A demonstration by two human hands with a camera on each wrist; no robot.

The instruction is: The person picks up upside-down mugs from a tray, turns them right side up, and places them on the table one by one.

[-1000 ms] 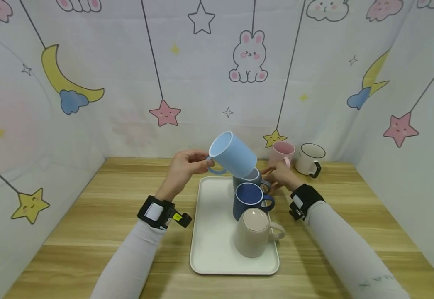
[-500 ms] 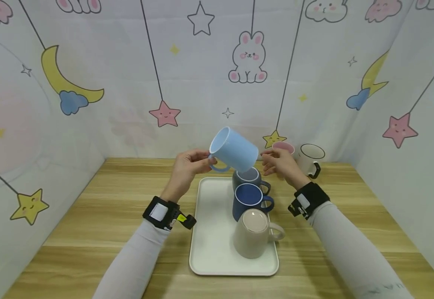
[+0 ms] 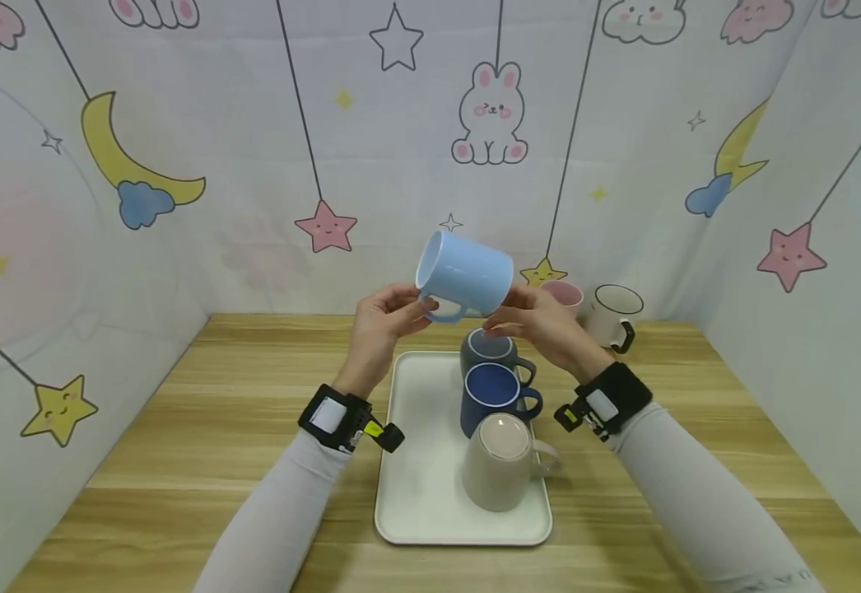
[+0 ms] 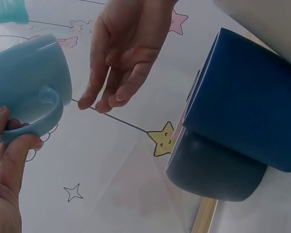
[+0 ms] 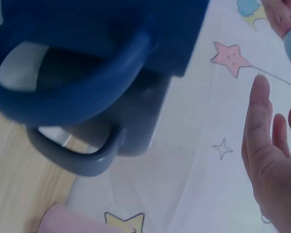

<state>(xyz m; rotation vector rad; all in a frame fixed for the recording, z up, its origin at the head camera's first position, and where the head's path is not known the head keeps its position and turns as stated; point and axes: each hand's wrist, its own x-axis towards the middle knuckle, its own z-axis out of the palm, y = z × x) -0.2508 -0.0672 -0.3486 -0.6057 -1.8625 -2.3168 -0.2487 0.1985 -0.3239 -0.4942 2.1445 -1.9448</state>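
Note:
A light blue mug is held in the air above the back of a white tray, tilted with its mouth toward the left. My left hand pinches its handle between thumb and fingers. Near the mug's base is my right hand, fingers extended; the left wrist view shows a gap between this hand and the mug. Along the tray's right side stand a grey mug, a navy mug and an upside-down beige mug, their handles pointing right.
Behind my right hand stand a pink mug, partly hidden, and a white mug with a black rim and handle. The wooden table ends at a patterned cloth backdrop. The tray's left half is bare.
The light blue mug has risen and tipped closer to horizontal in my left hand. My right hand has come up and left, from beside the pink mug to the light blue mug's base.

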